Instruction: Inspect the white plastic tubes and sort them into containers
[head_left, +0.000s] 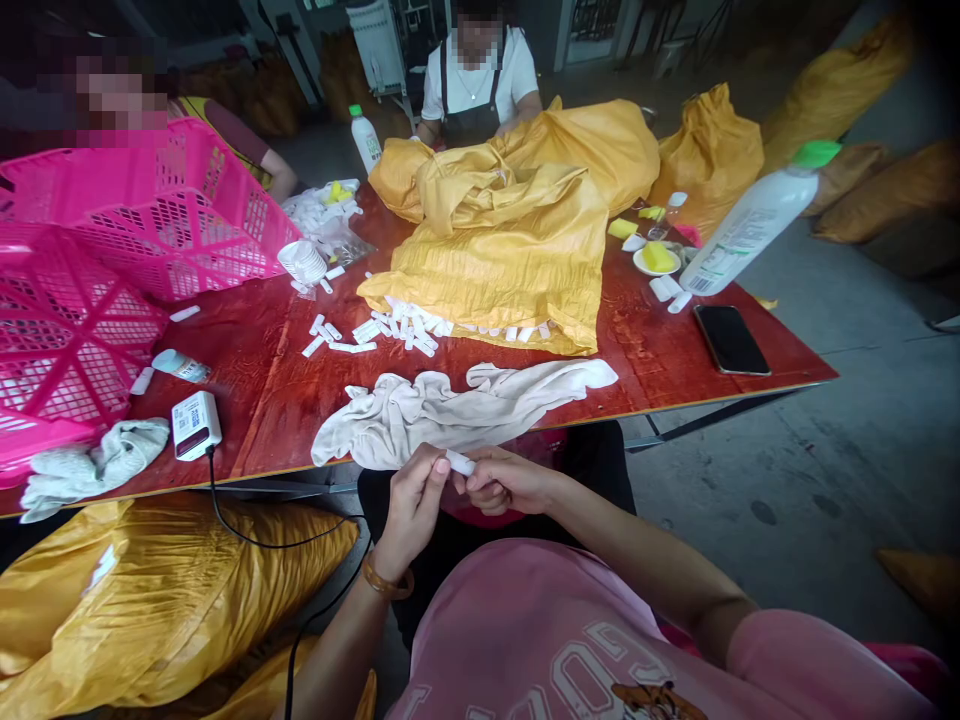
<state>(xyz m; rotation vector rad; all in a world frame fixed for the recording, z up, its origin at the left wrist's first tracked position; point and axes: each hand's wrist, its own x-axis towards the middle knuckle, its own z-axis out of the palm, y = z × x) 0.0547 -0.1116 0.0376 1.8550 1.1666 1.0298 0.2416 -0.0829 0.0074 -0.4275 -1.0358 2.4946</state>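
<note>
A small white plastic piece [460, 462] is pinched between my two hands, just off the table's front edge. My left hand [420, 492], with a bracelet at the wrist, grips one end of it. The other end sits in the curled fingers of my right hand [510, 480]. Right behind my hands a crumpled whitish cloth [442, 405] lies along the table edge. Beyond the cloth, several similar white pieces [405, 325] spill from the mouth of a yellow woven sack [495, 260].
Pink baskets [67, 330] crowd the red table [262, 400] on the left, near a white corded device [196, 425]. A phone [731, 340] and a large bottle [750, 225] are at right. Full sacks [172, 590] lie below left. Two people sit across and at left.
</note>
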